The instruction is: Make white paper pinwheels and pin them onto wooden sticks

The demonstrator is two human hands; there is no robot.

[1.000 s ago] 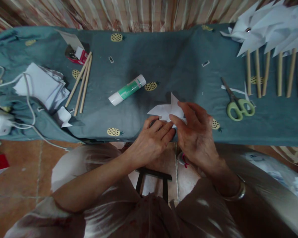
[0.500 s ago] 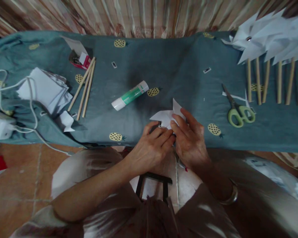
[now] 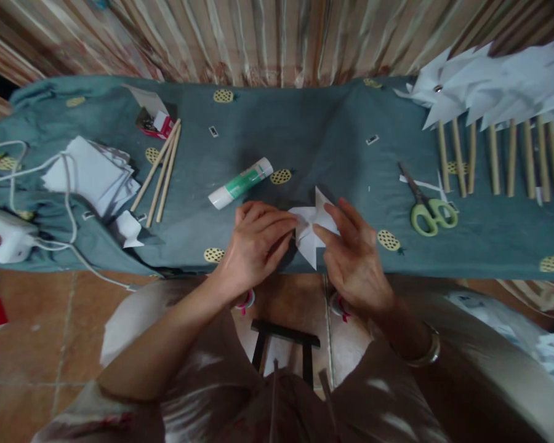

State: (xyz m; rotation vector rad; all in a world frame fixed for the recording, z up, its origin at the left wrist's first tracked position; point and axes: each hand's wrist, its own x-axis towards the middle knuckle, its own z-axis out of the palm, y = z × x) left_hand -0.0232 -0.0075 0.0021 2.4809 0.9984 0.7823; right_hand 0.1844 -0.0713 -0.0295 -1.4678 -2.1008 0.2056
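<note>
A white paper pinwheel [image 3: 310, 246] with pointed blades lies between my two hands near the front edge of the cloth-covered table. My left hand [image 3: 258, 243] has its fingers closed on the pinwheel's left side. From the right, my right hand [image 3: 353, 258] grips the pinwheel, with fingertips on its middle and right blade. Parts of the blades are hidden under the fingers. Just beyond my left hand lies a green and white glue stick [image 3: 242, 183].
Green-handled scissors [image 3: 427, 206] lie to the right, near paper scraps. Finished pinwheels [image 3: 480, 86] on wooden sticks fill the far right. At left are loose sticks [image 3: 159, 175], a small red box [image 3: 159, 125], a paper stack [image 3: 85, 172] and a white power strip [image 3: 4, 237] with cables.
The pinwheel has turned in my hands, and a blade now points toward me. My left hand has moved left and away from my right hand. The view has shifted slightly.
</note>
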